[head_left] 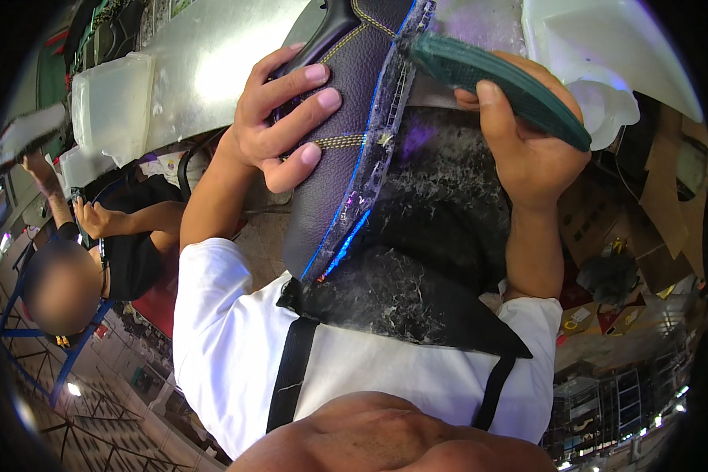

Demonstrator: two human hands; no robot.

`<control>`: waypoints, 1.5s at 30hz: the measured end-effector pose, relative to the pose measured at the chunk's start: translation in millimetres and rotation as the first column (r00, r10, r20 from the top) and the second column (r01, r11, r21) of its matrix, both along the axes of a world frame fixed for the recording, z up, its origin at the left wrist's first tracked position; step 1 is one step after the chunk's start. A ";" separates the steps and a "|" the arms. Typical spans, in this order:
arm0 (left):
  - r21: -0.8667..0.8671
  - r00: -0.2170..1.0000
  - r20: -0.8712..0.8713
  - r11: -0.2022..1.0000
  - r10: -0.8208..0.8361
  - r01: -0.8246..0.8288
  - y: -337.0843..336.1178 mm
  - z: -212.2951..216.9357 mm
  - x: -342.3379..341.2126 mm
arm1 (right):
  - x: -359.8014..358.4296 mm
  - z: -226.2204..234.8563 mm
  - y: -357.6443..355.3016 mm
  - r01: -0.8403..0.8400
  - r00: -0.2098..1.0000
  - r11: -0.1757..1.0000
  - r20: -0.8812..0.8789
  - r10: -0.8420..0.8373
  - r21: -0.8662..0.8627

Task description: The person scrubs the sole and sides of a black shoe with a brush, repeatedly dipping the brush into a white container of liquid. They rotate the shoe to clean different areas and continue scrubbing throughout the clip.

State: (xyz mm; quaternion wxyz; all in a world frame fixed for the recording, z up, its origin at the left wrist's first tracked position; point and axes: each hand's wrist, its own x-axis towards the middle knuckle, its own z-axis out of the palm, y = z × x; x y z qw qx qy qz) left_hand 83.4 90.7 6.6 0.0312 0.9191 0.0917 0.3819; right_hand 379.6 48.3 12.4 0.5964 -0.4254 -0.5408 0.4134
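Observation:
A long black leather-covered piece (334, 161) with double rows of pale yellow stitching lies tilted across my apron (401, 303). A bright blue line runs beside its rough, frayed dark edge strip (381, 130). My left hand (291, 114) is wrapped over the leather near its upper left side, fingers spread on the surface and the thumb hidden. In my right hand (527, 134) is a dark green brush (495, 79), gripped by its long curved handle. The brush's far end meets the upper part of the frayed edge.
Behind the piece stretches a shiny metal work surface (204, 63). Translucent plastic bins (110, 106) stand at the left, and a white plastic tub (606, 39) at the upper right. A co-worker in a black shirt (145, 236) is at the left. Cardboard (669, 189) lies at the right.

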 end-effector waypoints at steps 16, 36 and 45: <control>-0.024 1.000 0.019 1.000 -0.005 0.006 -3.7 0.1 -4.6 | 11.2 7.5 -7.4 -0.091 0.988 0.994 0.134 0.081 0.068; 0.049 0.985 -0.104 0.989 -0.135 0.141 7.2 6.3 -10.7 | 20.3 29.2 -26.3 -0.472 0.882 0.863 0.082 0.465 0.183; 0.048 0.991 -0.133 0.999 -0.016 0.023 -4.0 23.1 1.6 | 8.1 43.9 -57.5 -0.423 0.906 0.896 0.063 0.418 0.139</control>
